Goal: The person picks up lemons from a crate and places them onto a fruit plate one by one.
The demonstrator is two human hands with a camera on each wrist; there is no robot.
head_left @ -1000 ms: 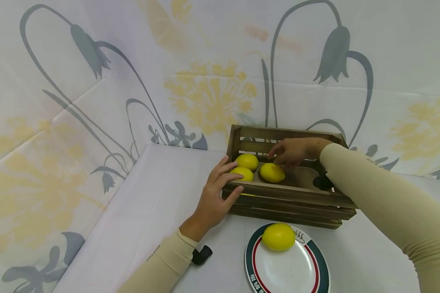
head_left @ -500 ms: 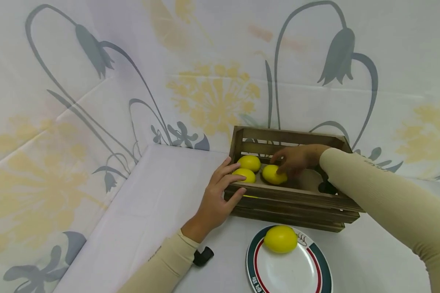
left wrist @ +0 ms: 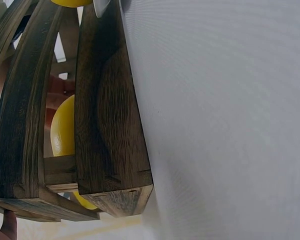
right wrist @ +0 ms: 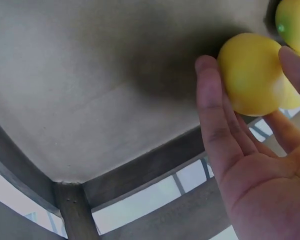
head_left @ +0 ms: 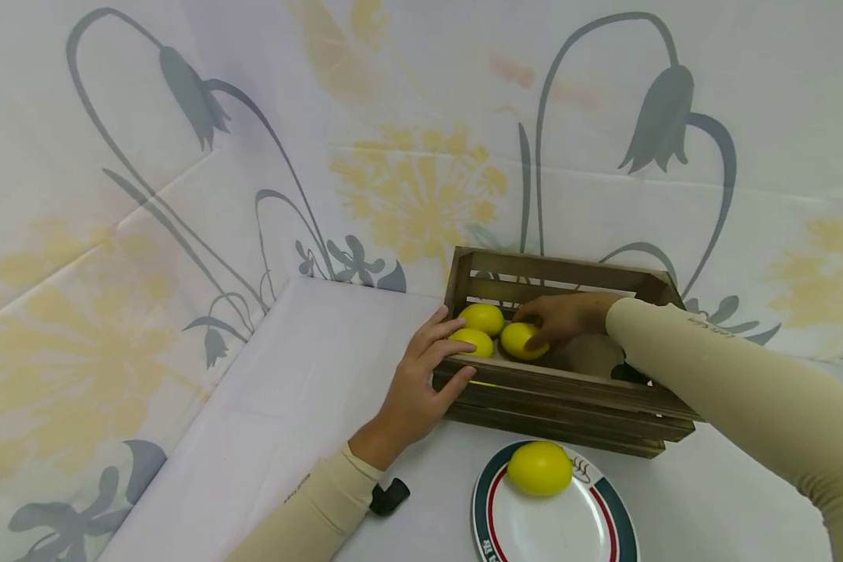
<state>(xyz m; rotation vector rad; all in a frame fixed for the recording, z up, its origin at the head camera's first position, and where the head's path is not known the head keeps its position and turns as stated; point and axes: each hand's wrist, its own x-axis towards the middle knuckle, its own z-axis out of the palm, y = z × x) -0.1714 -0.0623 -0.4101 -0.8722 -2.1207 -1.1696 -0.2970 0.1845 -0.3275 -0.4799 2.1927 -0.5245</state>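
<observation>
Three lemons are sat in the wooden crate [head_left: 562, 382] at middle right of the head view; the right hand [head_left: 565, 320], hovering a second ago, has now been lowered and closed round the nearest lemon [head_left: 521, 340], so a lift looks likely; the crate's left corner is steadied by the flat, relaxed left hand [head_left: 414, 386]; a fourth lemon [head_left: 539, 468] is left on the plate [head_left: 590, 531] at bottom

White plate with green and red rim [head_left: 590, 521], a lemon on the plate [head_left: 539, 468], pale tabletop [head_left: 288, 406], floral cloth backdrop [head_left: 253, 140], two further lemons [head_left: 481, 318] at the crate's left end.
</observation>
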